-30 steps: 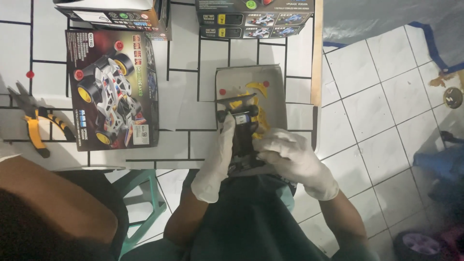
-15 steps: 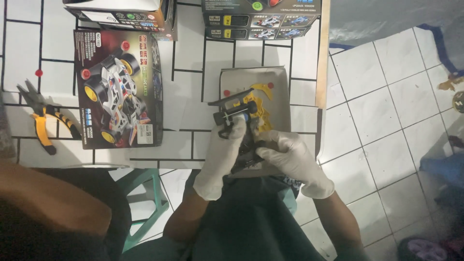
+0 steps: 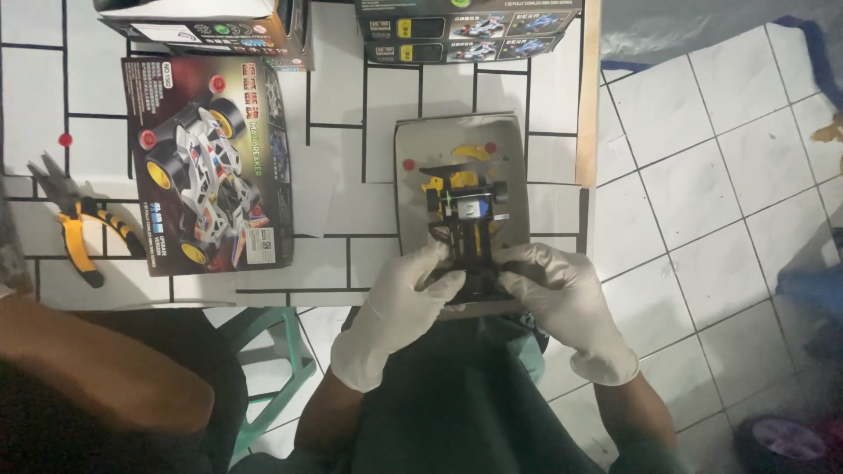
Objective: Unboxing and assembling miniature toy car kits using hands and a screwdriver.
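Two gloved hands, left hand point(image 3: 399, 307), right hand point(image 3: 562, 294), fingers grasping black toy car chassis point(image 3: 465, 233), wrists bent inward.

I'm seeing toy car chassis point(image 3: 465, 233) sitting over open box tray point(image 3: 413, 211) on table point(image 3: 351, 211). My left hand point(image 3: 395, 316) and right hand point(image 3: 562, 303) flanking chassis' near end. Kit box point(image 3: 206, 162) lying left of tray; pliers point(image 3: 79, 228) lying further left. Two boxes point(image 3: 465, 26) lying behind.
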